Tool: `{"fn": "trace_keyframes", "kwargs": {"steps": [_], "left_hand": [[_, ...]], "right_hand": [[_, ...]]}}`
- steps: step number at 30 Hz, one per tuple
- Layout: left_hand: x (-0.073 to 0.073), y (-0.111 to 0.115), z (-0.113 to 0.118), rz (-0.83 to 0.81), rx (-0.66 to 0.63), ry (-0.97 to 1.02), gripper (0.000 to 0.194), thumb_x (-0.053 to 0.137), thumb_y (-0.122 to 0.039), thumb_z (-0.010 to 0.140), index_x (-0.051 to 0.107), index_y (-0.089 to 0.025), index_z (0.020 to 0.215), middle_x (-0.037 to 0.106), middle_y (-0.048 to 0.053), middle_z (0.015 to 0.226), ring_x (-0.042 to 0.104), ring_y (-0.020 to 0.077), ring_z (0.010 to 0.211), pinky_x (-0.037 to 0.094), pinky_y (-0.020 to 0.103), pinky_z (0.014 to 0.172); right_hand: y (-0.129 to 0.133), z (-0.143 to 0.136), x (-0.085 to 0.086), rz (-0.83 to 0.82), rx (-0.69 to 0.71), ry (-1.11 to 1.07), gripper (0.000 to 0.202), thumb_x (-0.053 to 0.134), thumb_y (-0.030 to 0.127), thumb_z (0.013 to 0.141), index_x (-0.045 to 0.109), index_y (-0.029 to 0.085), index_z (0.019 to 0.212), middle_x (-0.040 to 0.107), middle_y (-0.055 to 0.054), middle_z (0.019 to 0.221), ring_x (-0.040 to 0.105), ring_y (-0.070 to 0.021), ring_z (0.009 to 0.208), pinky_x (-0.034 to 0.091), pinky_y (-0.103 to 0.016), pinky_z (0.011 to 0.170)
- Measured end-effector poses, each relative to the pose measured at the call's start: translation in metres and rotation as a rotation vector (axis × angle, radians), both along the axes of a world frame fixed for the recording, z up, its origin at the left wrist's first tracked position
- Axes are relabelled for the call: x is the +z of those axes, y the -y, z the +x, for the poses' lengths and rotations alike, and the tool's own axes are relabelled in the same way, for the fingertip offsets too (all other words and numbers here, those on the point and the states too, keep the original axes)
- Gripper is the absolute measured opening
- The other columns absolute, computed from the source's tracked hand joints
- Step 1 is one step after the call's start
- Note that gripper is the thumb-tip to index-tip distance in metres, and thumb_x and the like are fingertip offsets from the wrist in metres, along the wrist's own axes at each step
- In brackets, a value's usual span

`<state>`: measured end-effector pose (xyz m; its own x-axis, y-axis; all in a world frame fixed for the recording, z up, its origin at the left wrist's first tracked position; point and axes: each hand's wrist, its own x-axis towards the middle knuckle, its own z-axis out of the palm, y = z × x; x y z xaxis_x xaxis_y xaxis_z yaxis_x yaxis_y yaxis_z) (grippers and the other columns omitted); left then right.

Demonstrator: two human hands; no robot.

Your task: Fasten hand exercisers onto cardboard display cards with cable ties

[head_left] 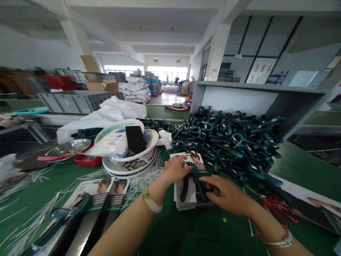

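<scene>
A pair of pruning shears [198, 185] with dark green handles lies on a stack of printed cardboard cards [185, 204] in front of me. My left hand [176, 169] reaches over from the left, its fingers closed on the head end of the shears. From the right, my right hand [229, 193] has bent fingers and thumb against the outer handle. Behind the cards spreads a large heap of similar green-handled shears [226, 142].
White bowls [133, 172] of small metal parts stand behind left, with a black phone [135, 139] on top. Carded tools [77, 206] lie at left among loose white ties [34, 213]. Red scissors [278, 209] rest at right. A red tray [87, 160] sits beside a metal dish [69, 147].
</scene>
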<state>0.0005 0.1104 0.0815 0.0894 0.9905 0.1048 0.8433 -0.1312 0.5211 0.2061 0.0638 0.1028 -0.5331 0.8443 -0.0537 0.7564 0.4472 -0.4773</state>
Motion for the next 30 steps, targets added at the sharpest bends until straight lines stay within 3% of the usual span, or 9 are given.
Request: {"fn": "trace_keyframes", "kwargs": {"steps": [5, 11, 19, 21, 24, 26, 27, 29, 30], "left_hand": [[0.0, 0.04, 0.0, 0.064, -0.229, -0.137, 0.017, 0.065, -0.042, 0.07, 0.069, -0.031, 0.082, 0.054, 0.003, 0.127, 0.045, 0.0325, 0.118, 0.025, 0.065, 0.099], [-0.003, 0.054, -0.001, 0.037, -0.327, -0.198, 0.025, 0.07, -0.033, 0.062, 0.07, -0.032, 0.087, 0.042, 0.008, 0.137, 0.032, 0.0392, 0.128, 0.012, 0.076, 0.096], [-0.021, 0.051, -0.009, 0.119, -0.333, 0.053, 0.017, 0.055, -0.032, 0.08, 0.067, -0.022, 0.084, 0.051, 0.009, 0.124, 0.045, 0.0275, 0.12, 0.035, 0.046, 0.101], [-0.019, 0.054, -0.016, 0.104, -0.36, 0.115, 0.015, 0.058, -0.027, 0.076, 0.066, -0.022, 0.088, 0.051, 0.008, 0.126, 0.044, 0.0263, 0.121, 0.033, 0.045, 0.103], [-0.008, 0.048, -0.028, 0.048, -0.448, 0.267, 0.036, 0.063, -0.021, 0.068, 0.06, -0.023, 0.104, 0.055, 0.006, 0.125, 0.045, 0.0243, 0.122, 0.033, 0.041, 0.104], [-0.003, 0.033, -0.033, 0.037, -0.357, 0.395, 0.037, 0.057, -0.022, 0.073, 0.057, -0.022, 0.11, 0.06, 0.005, 0.12, 0.053, 0.0205, 0.113, 0.039, 0.035, 0.1], [-0.003, 0.023, -0.033, 0.054, -0.23, 0.423, 0.036, 0.053, -0.024, 0.078, 0.057, -0.02, 0.113, 0.061, 0.006, 0.118, 0.056, 0.0196, 0.108, 0.042, 0.033, 0.097], [-0.006, 0.0, -0.028, 0.045, -0.061, 0.341, 0.042, 0.054, -0.032, 0.08, 0.057, -0.018, 0.119, 0.06, 0.009, 0.122, 0.058, 0.0216, 0.106, 0.044, 0.033, 0.093], [-0.009, -0.011, -0.023, 0.032, -0.067, 0.278, 0.044, 0.057, -0.035, 0.079, 0.058, -0.017, 0.119, 0.061, 0.009, 0.122, 0.059, 0.0224, 0.103, 0.046, 0.033, 0.091]], "right_hand": [[0.015, -0.002, -0.015, 0.054, 0.084, 0.016, 0.042, 0.058, 0.023, 0.073, 0.061, 0.021, 0.114, 0.06, -0.007, 0.092, 0.056, -0.0176, 0.075, 0.043, -0.029, 0.067], [0.013, -0.01, -0.018, 0.147, 0.018, -0.074, 0.033, 0.054, 0.016, 0.071, 0.064, 0.02, 0.102, 0.058, -0.003, 0.078, 0.052, -0.0146, 0.065, 0.041, -0.027, 0.061], [0.018, -0.007, -0.027, 0.118, 0.024, -0.078, 0.028, 0.054, 0.022, 0.076, 0.062, 0.021, 0.103, 0.061, -0.003, 0.082, 0.055, -0.0154, 0.07, 0.042, -0.028, 0.065], [0.017, -0.008, -0.03, 0.119, 0.009, -0.058, 0.03, 0.053, 0.031, 0.081, 0.061, 0.02, 0.107, 0.062, -0.004, 0.084, 0.056, -0.0174, 0.074, 0.044, -0.03, 0.067], [0.006, -0.015, -0.031, 0.207, -0.053, -0.026, 0.037, 0.052, 0.037, 0.084, 0.059, 0.018, 0.115, 0.062, -0.008, 0.094, 0.058, -0.0208, 0.082, 0.045, -0.033, 0.072], [-0.004, -0.021, -0.03, 0.243, -0.034, 0.002, 0.03, 0.051, 0.032, 0.084, 0.064, 0.02, 0.109, 0.063, -0.009, 0.097, 0.059, -0.0215, 0.088, 0.045, -0.033, 0.076], [-0.008, -0.024, -0.029, 0.245, -0.02, 0.013, 0.026, 0.051, 0.03, 0.085, 0.067, 0.021, 0.103, 0.063, -0.008, 0.097, 0.059, -0.0211, 0.088, 0.044, -0.033, 0.077], [-0.015, -0.029, -0.028, 0.239, -0.02, 0.034, 0.022, 0.051, 0.028, 0.085, 0.07, 0.021, 0.093, 0.064, -0.007, 0.091, 0.06, -0.0199, 0.085, 0.045, -0.031, 0.076], [-0.017, -0.03, -0.028, 0.244, -0.031, 0.046, 0.021, 0.051, 0.028, 0.085, 0.07, 0.021, 0.091, 0.064, -0.007, 0.09, 0.06, -0.0198, 0.084, 0.045, -0.031, 0.075]]}}
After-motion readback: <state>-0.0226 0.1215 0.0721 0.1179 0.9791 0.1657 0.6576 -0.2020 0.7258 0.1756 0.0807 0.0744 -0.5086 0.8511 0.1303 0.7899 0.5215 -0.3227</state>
